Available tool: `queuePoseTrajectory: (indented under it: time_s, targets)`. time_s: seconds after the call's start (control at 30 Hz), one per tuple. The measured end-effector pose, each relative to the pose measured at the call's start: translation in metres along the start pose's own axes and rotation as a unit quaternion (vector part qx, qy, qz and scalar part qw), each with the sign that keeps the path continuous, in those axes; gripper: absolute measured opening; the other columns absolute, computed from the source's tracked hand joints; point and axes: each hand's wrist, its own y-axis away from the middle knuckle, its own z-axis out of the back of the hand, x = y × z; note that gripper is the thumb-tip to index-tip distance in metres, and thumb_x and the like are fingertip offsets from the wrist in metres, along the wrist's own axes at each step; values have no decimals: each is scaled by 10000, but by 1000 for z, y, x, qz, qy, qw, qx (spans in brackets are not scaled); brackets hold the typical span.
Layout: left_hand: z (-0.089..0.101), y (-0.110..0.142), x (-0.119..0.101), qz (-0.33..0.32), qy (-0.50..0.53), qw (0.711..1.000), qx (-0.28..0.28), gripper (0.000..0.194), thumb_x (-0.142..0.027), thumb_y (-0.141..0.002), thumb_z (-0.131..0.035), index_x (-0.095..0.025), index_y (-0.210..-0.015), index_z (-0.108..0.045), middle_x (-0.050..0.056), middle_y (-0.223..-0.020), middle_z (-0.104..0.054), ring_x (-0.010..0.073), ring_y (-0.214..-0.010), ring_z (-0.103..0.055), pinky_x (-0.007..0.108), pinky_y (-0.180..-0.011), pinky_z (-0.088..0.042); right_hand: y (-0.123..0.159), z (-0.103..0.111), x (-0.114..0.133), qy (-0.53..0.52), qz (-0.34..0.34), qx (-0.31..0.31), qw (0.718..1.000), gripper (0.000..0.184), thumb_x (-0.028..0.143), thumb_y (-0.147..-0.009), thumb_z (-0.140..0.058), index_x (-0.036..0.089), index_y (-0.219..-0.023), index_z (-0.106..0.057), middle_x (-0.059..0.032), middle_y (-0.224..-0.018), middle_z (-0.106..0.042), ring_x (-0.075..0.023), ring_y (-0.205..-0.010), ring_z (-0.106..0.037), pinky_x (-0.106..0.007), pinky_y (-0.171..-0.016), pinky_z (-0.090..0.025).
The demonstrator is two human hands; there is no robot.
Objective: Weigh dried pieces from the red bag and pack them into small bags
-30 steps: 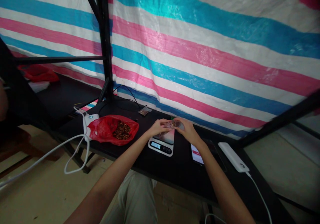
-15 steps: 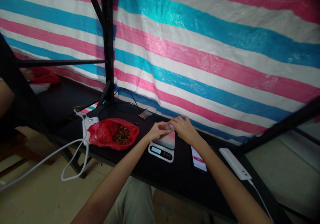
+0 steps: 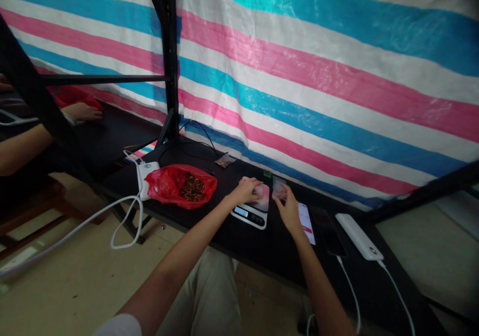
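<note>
My left hand (image 3: 247,191) is over the plate of a small white kitchen scale (image 3: 250,216) with a lit display. Its fingers are bent together, and what they hold, if anything, is hidden. To the right of the scale, my right hand (image 3: 287,203) pinches a clear plastic bag (image 3: 277,183) at the far side of the table. Left of the scale lies an open red plastic bag (image 3: 160,182) with small brown pieces (image 3: 192,188) inside. Farther back is a small filled clear packet (image 3: 225,161).
A lit phone (image 3: 307,223), a dark phone (image 3: 331,233) and a white power bank (image 3: 359,237) lie on the right. A white power strip (image 3: 144,178) with cables is on the left. Another person's hand (image 3: 82,111) rests at the neighbouring table. A striped sheet (image 3: 299,76) hangs behind.
My hands have moved apart: the left has come down over the scale plate, the right has shifted right to the clear plastic bag. The view has tilted down, and the other person's hand shows more.
</note>
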Motion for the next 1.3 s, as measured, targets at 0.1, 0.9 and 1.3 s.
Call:
queuePoseTrajectory:
  time_s: [0.1, 0.9, 1.3]
  targets:
    - [-1, 8, 4, -17, -1, 998, -59, 686, -305, -665, -688, -203, -1287, -416, 101, -1226, -503, 252, -1136, -443, 395, -955, -347, 22, -14, -18, -29, -57, -22, 998, 461, 359, -772, -517, 152, -1176, -443, -100, -985, -578, -216, -874, -592, -411, -821, -446]
    - [12, 40, 28, 2, -102, 917, -386, 84, -117, -742, -595, -192, -773, -617, 37, -971, -556, 153, -857, -498, 319, -797, -407, 46, -27, -14, 145, -46, -83, 985, 443, 293, -775, -447, 171, -1201, -426, -118, -1168, -534, -269, -1116, -450, -533, -998, -200]
    - [9, 41, 29, 21, -88, 925, -370, 80, -111, -743, -580, -186, -749, -607, 41, -960, -553, 173, -917, -499, 336, -821, -401, 49, -19, -2, 38, 40, -145, 988, 258, 259, -892, -347, 196, -1036, -552, -93, -1054, -558, -211, -1049, -501, -419, -922, -384]
